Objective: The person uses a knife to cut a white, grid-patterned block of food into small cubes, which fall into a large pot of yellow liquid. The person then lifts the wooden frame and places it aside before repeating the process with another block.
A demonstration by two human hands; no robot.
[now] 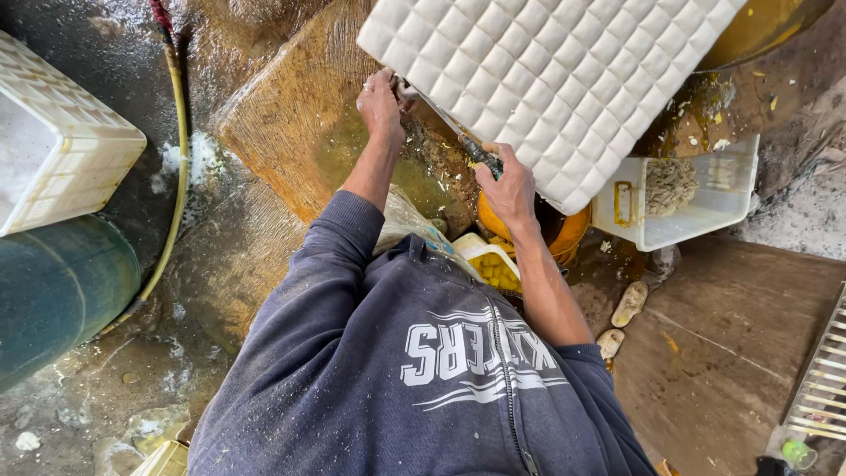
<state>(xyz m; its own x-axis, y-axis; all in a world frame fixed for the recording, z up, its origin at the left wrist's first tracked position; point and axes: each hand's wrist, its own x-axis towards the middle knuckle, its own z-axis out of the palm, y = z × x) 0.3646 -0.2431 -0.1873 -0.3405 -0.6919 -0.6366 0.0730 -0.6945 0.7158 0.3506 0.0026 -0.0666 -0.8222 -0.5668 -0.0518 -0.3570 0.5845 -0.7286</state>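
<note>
Hands of one person, seen from above, both at the lower edge of a white quilted tray [551, 75] tilted over a wet wooden board [300, 123]. Left hand [381, 104] — fingers clenched on the tray's corner. Right hand [509, 187] — fingers closed around a dark-handled tool [480, 154] pressed to the tray's underside. Orange bucket [564, 234] directly below the right hand, partly hidden. White plastic crate [696, 207] just right of it, holding a clump of fibrous scrap. Yellow hose [181, 150] well to the left, on wet ground. Second white crate [62, 141] at far left.
</note>
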